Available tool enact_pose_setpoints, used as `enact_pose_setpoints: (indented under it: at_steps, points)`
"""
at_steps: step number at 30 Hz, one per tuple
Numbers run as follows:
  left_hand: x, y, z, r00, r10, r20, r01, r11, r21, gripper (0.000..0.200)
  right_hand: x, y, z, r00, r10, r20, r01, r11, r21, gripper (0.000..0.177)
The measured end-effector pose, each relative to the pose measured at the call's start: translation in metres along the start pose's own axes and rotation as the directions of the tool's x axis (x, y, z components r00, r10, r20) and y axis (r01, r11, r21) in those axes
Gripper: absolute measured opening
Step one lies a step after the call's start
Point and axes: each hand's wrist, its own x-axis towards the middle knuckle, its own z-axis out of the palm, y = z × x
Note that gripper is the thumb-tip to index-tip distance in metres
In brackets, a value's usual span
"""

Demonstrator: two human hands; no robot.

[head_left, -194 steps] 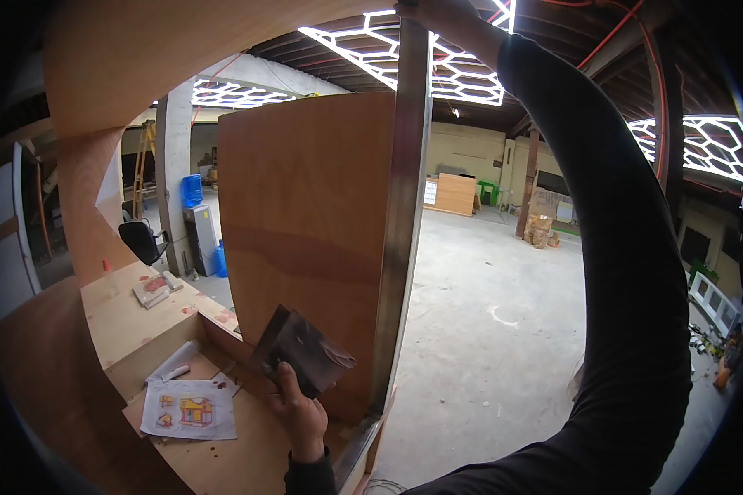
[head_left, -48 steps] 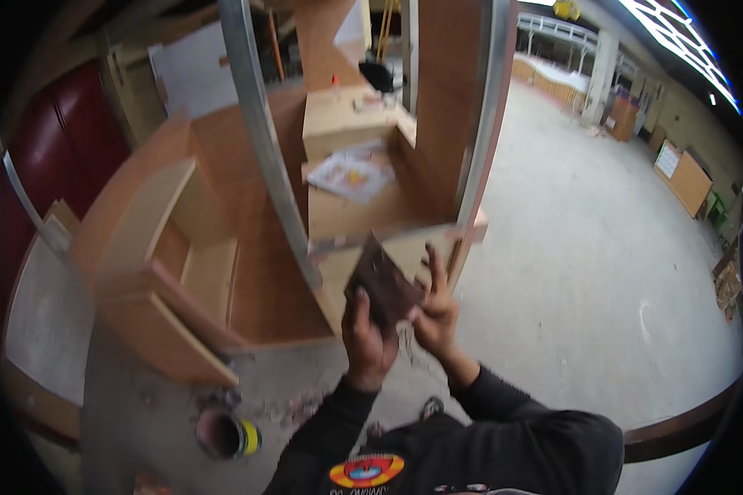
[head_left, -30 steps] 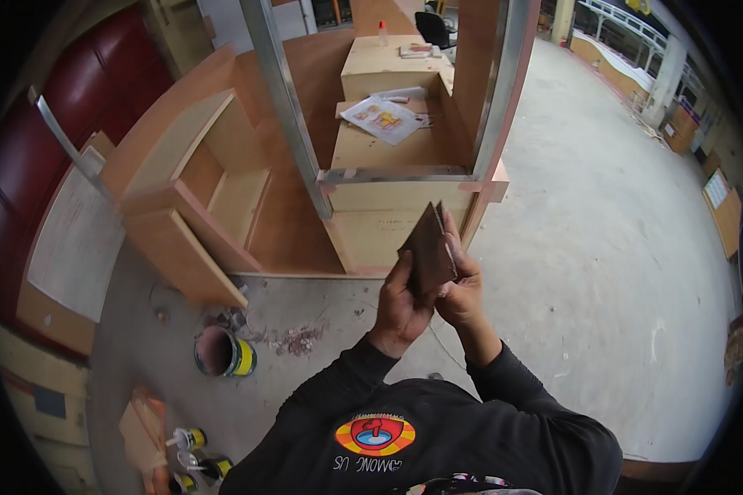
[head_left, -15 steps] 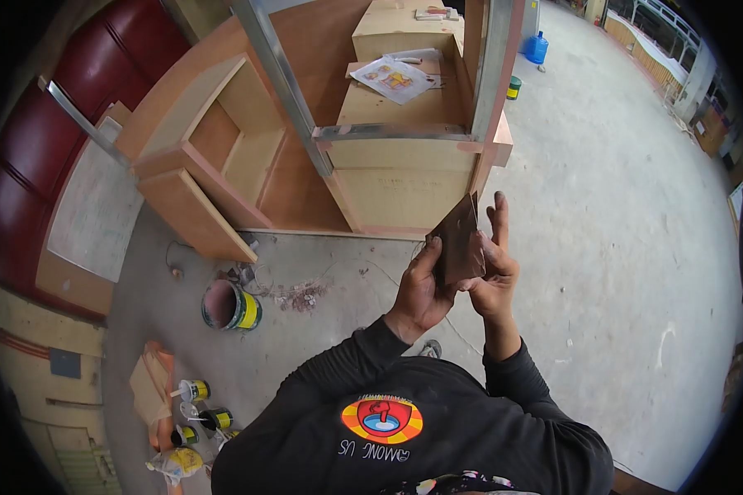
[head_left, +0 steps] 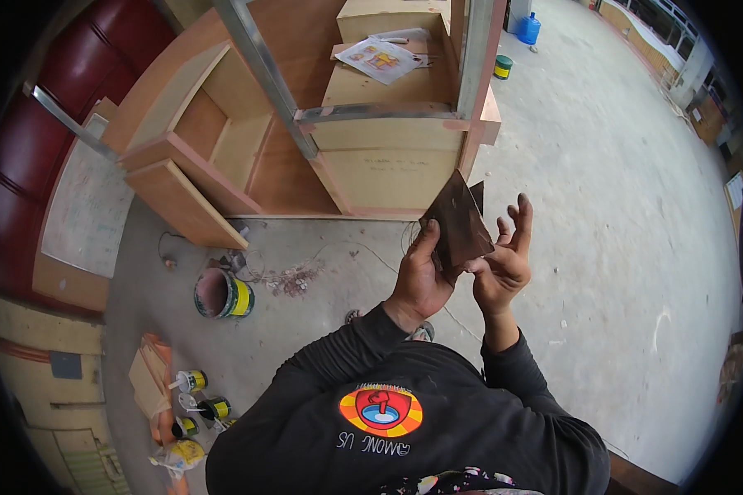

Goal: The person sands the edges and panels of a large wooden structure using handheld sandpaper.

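A dark brown folded sheet of sandpaper (head_left: pixel 462 224) is held up in front of my chest, its folds standing a little apart at the top right. My left hand (head_left: pixel 423 279) grips its lower left side, thumb lying on the near face and the other fingers hidden behind. At the lower right corner my right hand (head_left: pixel 504 268) pinches the edge near its thumb, while its other fingers are raised and spread. Beyond the sheet stands a wooden cabinet (head_left: pixel 388 169) with a metal-edged frame.
An open wooden box unit (head_left: pixel 194 124) stands left, with a loose panel (head_left: pixel 186 202) leaning on it. On the floor are a bucket (head_left: pixel 223 293), debris (head_left: pixel 295 279) and several small paint cans (head_left: pixel 215 407). A drawing (head_left: pixel 381 59) lies on the cabinet. A blue water jug (head_left: pixel 529 30) stands far right.
The sandpaper has turned so more of its broad face shows, and its folds have spread. My right hand's fingers have opened wider. The view has shifted slightly.
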Motion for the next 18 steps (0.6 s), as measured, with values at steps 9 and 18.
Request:
enact_pose_setpoints:
  at_steps: [9,18]
  points:
    - [-0.004,-0.005,-0.007,0.999,-0.023,0.044,0.016,0.988,0.152,0.047,-0.005,-0.012,-0.001,0.848,0.491,0.2,-0.487,0.571,0.66,0.066]
    - [-0.008,-0.013,-0.029,0.988,-0.143,-0.05,0.151,0.958,0.242,0.027,-0.037,0.028,-0.016,0.569,0.82,0.061,-0.686,0.433,0.585,0.027]
